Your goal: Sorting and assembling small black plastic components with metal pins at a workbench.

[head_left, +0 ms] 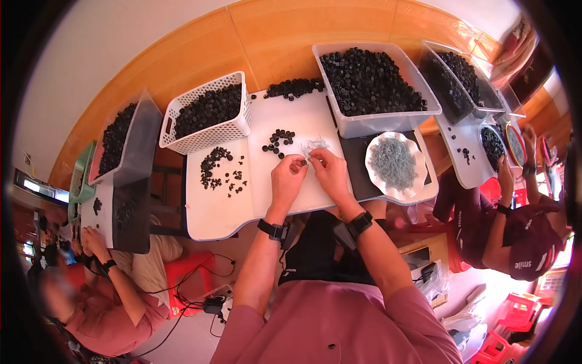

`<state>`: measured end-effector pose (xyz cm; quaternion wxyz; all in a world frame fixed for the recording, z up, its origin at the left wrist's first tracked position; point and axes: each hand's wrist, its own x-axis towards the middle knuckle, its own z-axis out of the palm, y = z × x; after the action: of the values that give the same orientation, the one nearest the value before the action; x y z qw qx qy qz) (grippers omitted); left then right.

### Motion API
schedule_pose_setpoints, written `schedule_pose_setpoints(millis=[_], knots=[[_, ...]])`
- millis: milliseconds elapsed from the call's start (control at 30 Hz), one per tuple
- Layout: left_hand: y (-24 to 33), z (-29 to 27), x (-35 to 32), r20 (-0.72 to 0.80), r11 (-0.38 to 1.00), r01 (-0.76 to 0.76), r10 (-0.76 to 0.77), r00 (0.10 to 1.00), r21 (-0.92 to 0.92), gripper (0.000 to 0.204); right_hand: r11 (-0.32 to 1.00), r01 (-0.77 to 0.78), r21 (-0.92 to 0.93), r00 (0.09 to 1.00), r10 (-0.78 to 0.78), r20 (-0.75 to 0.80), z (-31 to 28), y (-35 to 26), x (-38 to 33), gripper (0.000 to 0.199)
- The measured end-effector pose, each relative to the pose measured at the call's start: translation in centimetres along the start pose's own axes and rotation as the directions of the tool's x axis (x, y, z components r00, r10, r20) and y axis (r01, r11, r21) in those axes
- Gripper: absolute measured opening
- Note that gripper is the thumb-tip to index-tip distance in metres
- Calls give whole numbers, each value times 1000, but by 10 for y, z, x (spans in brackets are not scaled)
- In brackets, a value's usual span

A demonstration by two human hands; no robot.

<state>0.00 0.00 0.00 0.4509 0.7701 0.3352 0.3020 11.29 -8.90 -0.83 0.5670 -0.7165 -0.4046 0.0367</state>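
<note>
My left hand (288, 177) is closed in a pinch on a small round black plastic part (303, 162) above the white table (221, 212). Close beside it, my right hand (329, 174) is pinched too, its fingertips near that part; whatever it grips is too small to make out. A little heap of thin grey pieces (315, 145) lies just beyond my fingers. Several black round parts (280, 138) are scattered left of that heap. Farther left lies a group of smaller black pieces (212, 170).
A white perforated basket (209, 139) and a translucent bin (391, 124), both full of black parts, stand at the back. A scalloped white plate (398, 193) of thin grey pieces sits at the right. Co-workers sit at tables on the left (115, 303) and right (515, 224).
</note>
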Motion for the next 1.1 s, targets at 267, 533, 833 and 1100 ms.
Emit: schedule_pose_setpoints(millis=[267,533,833,1100], knots=[[-10,5,1,-51,991,-133,133,990,16,22,962,-205,179,978,194,79,-5,-3,1,12],[-11,6,-1,-70,991,-126,128,989,38,22,991,-91,93,995,86,53,-4,-7,-1,11],[-15,6,-1,-61,979,-196,199,978,61,24,999,35,26,998,-36,48,-2,-8,-2,9],[-12,5,-1,-46,983,-176,178,983,45,26,999,47,1,997,-47,57,-3,-11,-5,9]])
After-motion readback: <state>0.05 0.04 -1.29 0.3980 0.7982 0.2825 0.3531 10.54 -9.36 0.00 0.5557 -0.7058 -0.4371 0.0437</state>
